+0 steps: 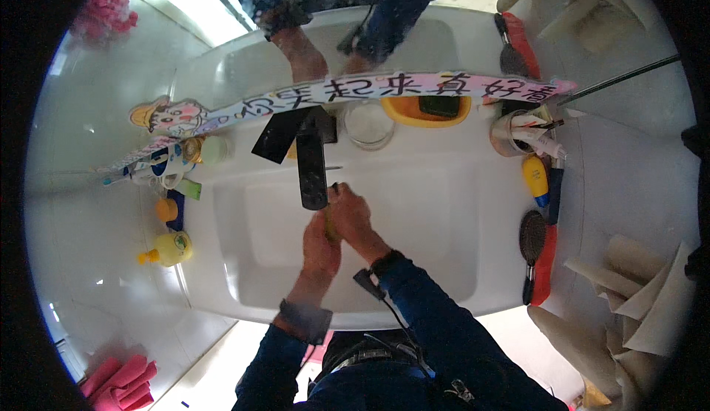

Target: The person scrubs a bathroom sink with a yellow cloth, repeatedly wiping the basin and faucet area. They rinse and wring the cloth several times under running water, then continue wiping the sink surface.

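My left hand and my right hand meet over the white washbasin, a little left of its middle. Between them shows part of a small yellow-green thing; most of it is hidden by the fingers, so its kind is unclear. Both hands are closed around it. Just beyond the fingertips is the dark, long spout of the tap, with a black square piece beside it. Whether water runs cannot be told.
Behind the tap stand a round glass jar and a yellow dish. At right are a cup of tubes, a yellow tube and a hairbrush. A yellow pump bottle stands left. A lettered strip crosses the mirror.
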`<state>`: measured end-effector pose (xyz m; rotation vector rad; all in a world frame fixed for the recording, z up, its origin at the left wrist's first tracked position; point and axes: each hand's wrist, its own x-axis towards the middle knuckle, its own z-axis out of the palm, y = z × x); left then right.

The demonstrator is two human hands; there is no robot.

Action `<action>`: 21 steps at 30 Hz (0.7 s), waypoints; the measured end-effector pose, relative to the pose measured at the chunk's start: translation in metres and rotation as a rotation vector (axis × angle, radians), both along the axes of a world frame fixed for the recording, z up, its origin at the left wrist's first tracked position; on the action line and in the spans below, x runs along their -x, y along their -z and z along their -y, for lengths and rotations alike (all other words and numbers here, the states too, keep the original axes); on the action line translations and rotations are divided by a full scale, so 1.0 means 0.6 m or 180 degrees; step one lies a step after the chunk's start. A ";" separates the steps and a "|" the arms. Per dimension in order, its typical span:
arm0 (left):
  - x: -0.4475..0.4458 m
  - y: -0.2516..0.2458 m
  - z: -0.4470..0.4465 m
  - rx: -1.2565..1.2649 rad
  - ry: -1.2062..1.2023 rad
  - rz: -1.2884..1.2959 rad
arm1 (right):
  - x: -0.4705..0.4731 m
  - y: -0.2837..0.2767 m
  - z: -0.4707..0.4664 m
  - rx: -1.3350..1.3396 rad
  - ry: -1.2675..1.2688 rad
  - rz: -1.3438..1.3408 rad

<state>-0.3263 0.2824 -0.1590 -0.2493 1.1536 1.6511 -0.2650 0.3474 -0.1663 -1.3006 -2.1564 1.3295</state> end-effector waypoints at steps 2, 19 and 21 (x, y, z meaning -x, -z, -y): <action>0.005 0.004 0.003 -0.0092 0.0448 -0.0671 | -0.002 0.006 0.004 0.0354 -0.0205 0.0317; 0.015 -0.009 0.022 -0.0481 0.0246 0.0723 | 0.007 -0.012 0.029 0.0004 0.0216 -0.0740; -0.001 -0.017 0.018 -0.0004 -0.0018 0.0341 | 0.012 -0.009 0.020 0.0153 0.0068 -0.0017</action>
